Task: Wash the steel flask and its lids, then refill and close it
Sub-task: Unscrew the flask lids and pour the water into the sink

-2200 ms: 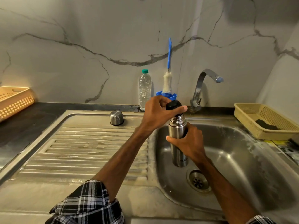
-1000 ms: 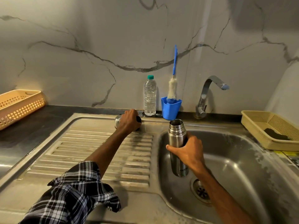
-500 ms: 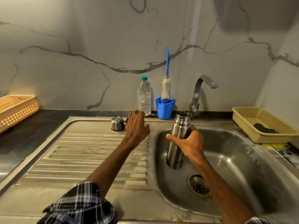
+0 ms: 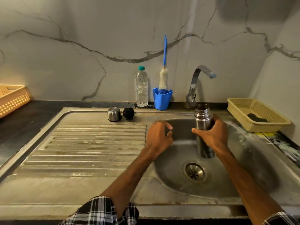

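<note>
A: Right hand [image 4: 212, 135] is wrapped round the middle of the cylindrical brushed-steel flask [image 4: 203, 117], thumb on this side, fingers curled behind it. It's a firm grip, and the flask is upright over the stainless-steel sink basin [image 4: 243, 168].

B: Its mouth is open, threads bare, near the curved chrome tap [image 4: 197, 82]. Whether its base touches the basin floor, I cannot tell. The round metal drain [image 4: 194, 172] shows just in front of it.

A: Left hand [image 4: 158, 137] hovers over the basin's left rim, fingers loosely curled, holding nothing.

B: The 2 lids are out on the ribbed drainboard [image 4: 89, 143], at its back edge: the domed steel cup lid [image 4: 114, 114] and the round black stopper [image 4: 128, 113], side by side, just apart.

A: Behind them, against the marble wall [image 4: 97, 38], 1 clear plastic water bottle with a green cap [image 4: 142, 88]. Next to it is the blue plastic holder [image 4: 162, 99], with a white-headed, blue-handled bottle brush [image 4: 162, 80] standing in it.

B: Far right, a pale yellow mesh tray [image 4: 259, 125] with a dark scrub pad [image 4: 256, 118] in it. Far left, an orange perforated basket [image 4: 13, 98] on the dark counter [image 4: 24, 120].
</note>
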`<state>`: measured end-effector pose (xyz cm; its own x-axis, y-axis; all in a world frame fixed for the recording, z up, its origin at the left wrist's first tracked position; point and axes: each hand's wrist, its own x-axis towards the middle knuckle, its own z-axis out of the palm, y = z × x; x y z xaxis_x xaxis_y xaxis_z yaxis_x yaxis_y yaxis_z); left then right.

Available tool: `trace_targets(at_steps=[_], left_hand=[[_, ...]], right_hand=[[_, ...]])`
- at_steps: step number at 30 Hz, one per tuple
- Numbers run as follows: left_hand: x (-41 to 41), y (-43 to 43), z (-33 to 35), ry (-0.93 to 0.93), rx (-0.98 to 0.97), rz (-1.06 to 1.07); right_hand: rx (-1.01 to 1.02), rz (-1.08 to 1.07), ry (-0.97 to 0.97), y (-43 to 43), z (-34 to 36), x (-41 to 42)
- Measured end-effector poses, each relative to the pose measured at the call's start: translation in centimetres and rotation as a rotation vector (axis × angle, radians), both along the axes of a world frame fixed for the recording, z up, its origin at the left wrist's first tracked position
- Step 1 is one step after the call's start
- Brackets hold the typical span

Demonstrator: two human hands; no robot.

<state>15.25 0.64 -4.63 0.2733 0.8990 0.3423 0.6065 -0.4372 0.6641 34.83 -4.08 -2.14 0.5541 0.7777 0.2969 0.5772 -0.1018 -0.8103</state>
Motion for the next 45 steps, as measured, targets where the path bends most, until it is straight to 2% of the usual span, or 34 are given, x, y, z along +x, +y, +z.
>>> trace_targets(at_steps=[4,10,19,35,45], left_hand=[[-0.4,-0.3,0.3,0.069,0.057,0.034],[-0.4,0.0,-0.1,0.171,0.081,0.094],[-0.5,-0.2,-0.1,0.266,0.131,0.126],[-0.6,-0.7,0.3,0.31,0.18,0.146],[-0.6,-1.0,0.7,0.332,0.172,0.17]], right_hand=[[-0.053,0.004,-0.191,0.1,-1.4,0.5],[-0.04,0.01,-0.377,0.6,-1.6,1.3],[-0.029,0.008,-0.56,1.6,-1.7,2.1],[0.035,0.004,-0.695,1.9,-2.0,2.2],[0.034,0.044,-0.635,2.1,-2.3,2.3]])
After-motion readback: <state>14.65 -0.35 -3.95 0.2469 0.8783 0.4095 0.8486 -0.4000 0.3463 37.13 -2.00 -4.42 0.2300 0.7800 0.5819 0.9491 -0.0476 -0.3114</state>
